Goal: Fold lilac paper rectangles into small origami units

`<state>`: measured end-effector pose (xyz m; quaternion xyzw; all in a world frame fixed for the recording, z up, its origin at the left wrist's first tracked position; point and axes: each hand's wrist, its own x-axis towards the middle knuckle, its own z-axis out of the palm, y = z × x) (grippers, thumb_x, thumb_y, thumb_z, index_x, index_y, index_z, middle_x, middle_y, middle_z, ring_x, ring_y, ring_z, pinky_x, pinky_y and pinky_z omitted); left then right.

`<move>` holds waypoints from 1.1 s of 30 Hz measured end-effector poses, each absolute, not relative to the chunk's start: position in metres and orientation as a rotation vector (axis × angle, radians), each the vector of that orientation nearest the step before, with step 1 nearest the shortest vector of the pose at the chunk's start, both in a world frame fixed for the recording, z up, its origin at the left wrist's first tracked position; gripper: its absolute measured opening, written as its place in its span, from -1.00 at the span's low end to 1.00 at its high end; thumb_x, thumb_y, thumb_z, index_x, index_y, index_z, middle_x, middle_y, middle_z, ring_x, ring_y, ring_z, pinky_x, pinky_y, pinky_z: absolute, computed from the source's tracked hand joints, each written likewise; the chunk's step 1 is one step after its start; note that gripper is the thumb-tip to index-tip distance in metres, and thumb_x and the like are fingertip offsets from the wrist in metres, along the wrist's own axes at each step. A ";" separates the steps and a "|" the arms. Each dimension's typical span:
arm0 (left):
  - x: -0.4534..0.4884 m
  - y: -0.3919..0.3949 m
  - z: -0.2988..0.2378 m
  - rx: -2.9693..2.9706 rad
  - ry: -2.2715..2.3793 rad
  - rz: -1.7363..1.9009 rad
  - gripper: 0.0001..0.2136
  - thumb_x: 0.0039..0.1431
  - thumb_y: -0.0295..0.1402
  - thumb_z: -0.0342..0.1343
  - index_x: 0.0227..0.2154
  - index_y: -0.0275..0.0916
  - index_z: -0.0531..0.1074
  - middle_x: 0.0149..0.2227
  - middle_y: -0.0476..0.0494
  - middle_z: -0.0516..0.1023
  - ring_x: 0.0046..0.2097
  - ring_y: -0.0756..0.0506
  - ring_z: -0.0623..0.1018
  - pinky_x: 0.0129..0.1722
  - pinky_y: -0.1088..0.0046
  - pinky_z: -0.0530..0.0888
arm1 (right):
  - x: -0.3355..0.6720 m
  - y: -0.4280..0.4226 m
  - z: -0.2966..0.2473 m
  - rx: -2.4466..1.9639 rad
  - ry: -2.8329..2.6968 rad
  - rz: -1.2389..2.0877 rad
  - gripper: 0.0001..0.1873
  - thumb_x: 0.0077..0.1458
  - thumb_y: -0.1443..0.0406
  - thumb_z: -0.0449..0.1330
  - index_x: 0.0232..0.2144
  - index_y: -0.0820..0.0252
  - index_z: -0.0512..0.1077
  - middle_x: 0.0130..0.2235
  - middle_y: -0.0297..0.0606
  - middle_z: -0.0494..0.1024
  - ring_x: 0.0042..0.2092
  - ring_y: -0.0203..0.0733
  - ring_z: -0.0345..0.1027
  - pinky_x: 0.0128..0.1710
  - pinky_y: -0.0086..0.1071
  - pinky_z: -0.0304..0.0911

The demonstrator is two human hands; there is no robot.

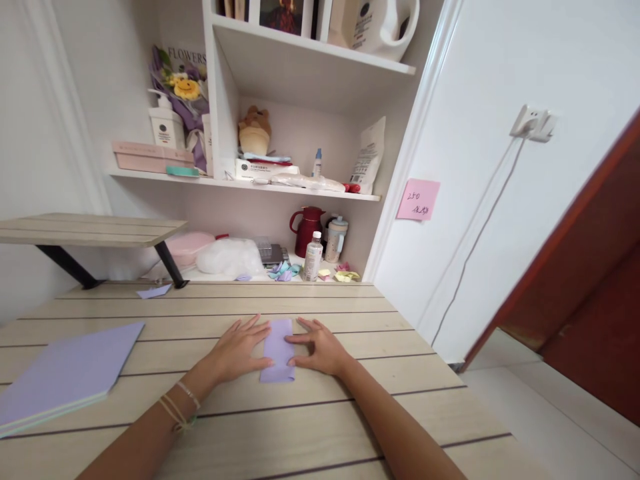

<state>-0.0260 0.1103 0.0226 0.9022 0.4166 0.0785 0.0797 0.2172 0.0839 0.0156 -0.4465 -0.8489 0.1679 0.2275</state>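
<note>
A folded piece of lilac paper [278, 350] lies on the pale wooden table [310, 427] in front of me. My left hand [239, 350] rests flat at its left edge, fingers spread, fingertips touching the paper. From the other side, my right hand [320, 347] lies flat too, with a finger pressing onto the paper's right edge. Neither hand grips anything.
A stack of lilac paper sheets [63, 377] lies at the table's left. A small raised shelf [90, 230] stands at the back left with a lilac scrap [154, 291] beside it. Shelves behind hold a red kettle [307, 230], a bottle [313, 257] and folded paper bits [285, 270]. A pink note [418, 199] is stuck to the wall.
</note>
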 end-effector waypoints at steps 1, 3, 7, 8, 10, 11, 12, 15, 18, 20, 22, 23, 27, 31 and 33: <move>-0.026 0.110 0.022 2.695 1.246 0.235 -0.32 -0.06 0.14 -0.12 0.12 -0.06 0.10 0.20 -0.08 0.09 0.24 -0.22 -0.06 0.12 0.09 -0.06 | 0.218 0.084 0.015 -1.258 -2.327 0.488 -0.34 -0.24 -0.09 0.20 -0.05 -0.04 0.34 0.02 -0.20 0.37 0.20 -0.01 -0.11 0.15 -0.06 -0.29; -0.026 0.109 0.023 2.688 1.248 0.237 -0.32 -0.06 0.14 -0.12 0.13 -0.06 0.08 0.20 -0.08 0.08 0.24 -0.22 -0.05 0.12 0.09 -0.05 | 0.218 0.084 0.015 -1.315 -2.308 0.519 -0.28 -0.27 -0.11 0.20 -0.02 -0.03 0.30 0.07 -0.19 0.31 0.21 0.01 -0.15 0.15 -0.05 -0.31; -0.026 0.107 0.024 2.674 1.251 0.225 -0.32 -0.05 0.13 -0.13 0.13 -0.06 0.06 0.21 -0.08 0.05 0.24 -0.22 -0.04 0.13 0.11 -0.05 | 0.219 0.085 0.017 -1.388 -2.307 0.520 -0.20 -0.32 -0.14 0.20 0.01 -0.04 0.27 0.12 -0.21 0.24 0.22 0.04 -0.20 0.15 -0.06 -0.31; -0.026 0.107 0.024 2.670 1.256 0.220 -0.32 -0.05 0.13 -0.14 0.14 -0.06 0.06 0.22 -0.09 0.05 0.23 -0.22 -0.04 0.13 0.11 -0.04 | 0.219 0.086 0.017 -1.392 -2.316 0.518 -0.19 -0.32 -0.14 0.20 0.02 -0.06 0.25 0.12 -0.24 0.24 0.22 0.04 -0.21 0.15 -0.06 -0.31; -0.026 0.106 0.024 2.664 1.264 0.211 -0.32 -0.05 0.13 -0.14 0.14 -0.06 0.05 0.22 -0.09 0.04 0.23 -0.22 -0.04 0.13 0.12 -0.04 | 0.219 0.087 0.017 -1.394 -2.338 0.517 -0.15 -0.31 -0.15 0.19 0.07 -0.08 0.17 0.12 -0.30 0.24 0.23 0.04 -0.25 0.16 -0.06 -0.33; -0.026 0.106 0.024 2.662 1.266 0.208 -0.32 -0.04 0.13 -0.14 0.14 -0.06 0.05 0.22 -0.09 0.04 0.23 -0.22 -0.04 0.13 0.12 -0.04 | 0.219 0.087 0.018 -1.395 -2.353 0.519 -0.12 -0.32 -0.15 0.19 0.09 -0.09 0.13 0.12 -0.33 0.23 0.23 0.05 -0.27 0.16 -0.05 -0.35; -0.026 0.106 0.024 2.661 1.269 0.208 -0.32 -0.05 0.13 -0.14 0.14 -0.06 0.06 0.22 -0.09 0.03 0.23 -0.21 -0.04 0.13 0.13 -0.03 | 0.219 0.088 0.018 -1.396 -2.372 0.521 -0.09 -0.32 -0.15 0.19 0.11 -0.09 0.09 0.13 -0.35 0.21 0.23 0.06 -0.29 0.16 -0.05 -0.37; -0.025 0.105 0.026 2.664 1.271 0.209 -0.31 -0.05 0.14 -0.15 0.13 -0.08 0.08 0.22 -0.11 0.04 0.24 -0.21 -0.04 0.13 0.15 -0.02 | 0.219 0.089 0.022 -1.407 -2.442 0.516 -0.02 -0.33 -0.15 0.19 0.14 -0.08 -0.01 0.17 -0.36 0.14 0.24 0.08 -0.34 0.16 -0.05 -0.42; -0.024 0.103 0.028 2.679 1.267 0.223 -0.30 -0.05 0.14 -0.15 0.13 -0.11 0.09 0.21 -0.13 0.06 0.24 -0.22 -0.04 0.13 0.15 -0.03 | 0.219 0.090 0.026 -1.427 -2.513 0.517 0.04 -0.32 -0.13 0.20 0.18 -0.03 -0.11 0.20 -0.33 0.05 0.24 0.07 -0.39 0.17 -0.07 -0.45; -0.024 0.102 0.029 2.687 1.266 0.240 -0.31 -0.04 0.14 -0.16 0.12 -0.12 0.10 0.21 -0.14 0.07 0.23 -0.22 -0.04 0.13 0.13 -0.04 | 0.219 0.091 0.026 -1.427 -2.549 0.527 0.08 -0.32 -0.11 0.22 0.19 0.00 -0.17 0.22 -0.31 0.00 0.25 0.07 -0.41 0.17 -0.08 -0.47; -0.024 0.101 0.028 2.692 1.270 0.256 -0.33 -0.03 0.13 -0.15 0.12 -0.12 0.11 0.21 -0.15 0.08 0.23 -0.24 -0.03 0.13 0.09 -0.05 | 0.219 0.093 0.026 -1.406 -2.564 0.532 0.12 -0.34 -0.09 0.23 0.19 0.01 -0.21 0.23 -0.29 -0.03 0.25 0.08 -0.42 0.17 -0.08 -0.47; -0.025 0.101 0.028 2.700 1.268 0.262 -0.33 -0.03 0.12 -0.15 0.12 -0.11 0.11 0.20 -0.16 0.08 0.23 -0.25 -0.03 0.12 0.07 -0.06 | 0.219 0.093 0.025 -1.395 -2.568 0.533 0.13 -0.35 -0.09 0.24 0.19 0.02 -0.22 0.23 -0.28 -0.03 0.25 0.08 -0.42 0.17 -0.07 -0.47; -0.024 0.101 0.025 2.763 1.243 0.273 -0.39 0.01 0.05 -0.12 0.14 -0.03 0.05 0.18 -0.17 0.13 0.22 -0.32 -0.04 0.10 -0.06 -0.11 | 0.220 0.095 0.024 -1.394 -2.575 0.539 0.18 -0.38 -0.09 0.26 0.20 0.02 -0.27 0.23 -0.25 -0.05 0.25 0.08 -0.43 0.17 -0.07 -0.45; -0.016 0.099 0.026 2.902 1.085 0.313 -0.52 0.09 -0.15 -0.08 0.11 0.09 0.07 0.18 -0.10 0.11 0.23 -0.30 -0.08 0.11 -0.06 -0.15 | 0.219 0.095 0.025 -1.414 -2.558 0.547 0.25 -0.40 -0.08 0.27 0.20 0.04 -0.38 0.23 -0.24 -0.06 0.25 0.05 -0.44 0.18 -0.09 -0.45; -0.011 0.097 0.029 2.963 0.950 0.352 -0.57 0.12 -0.23 -0.09 0.09 0.10 0.12 0.19 -0.07 0.09 0.23 -0.25 -0.06 0.13 0.00 -0.18 | 0.219 0.096 0.025 -1.411 -2.557 0.559 0.28 -0.40 -0.07 0.27 0.19 0.05 -0.42 0.23 -0.25 -0.04 0.25 0.05 -0.45 0.18 -0.09 -0.45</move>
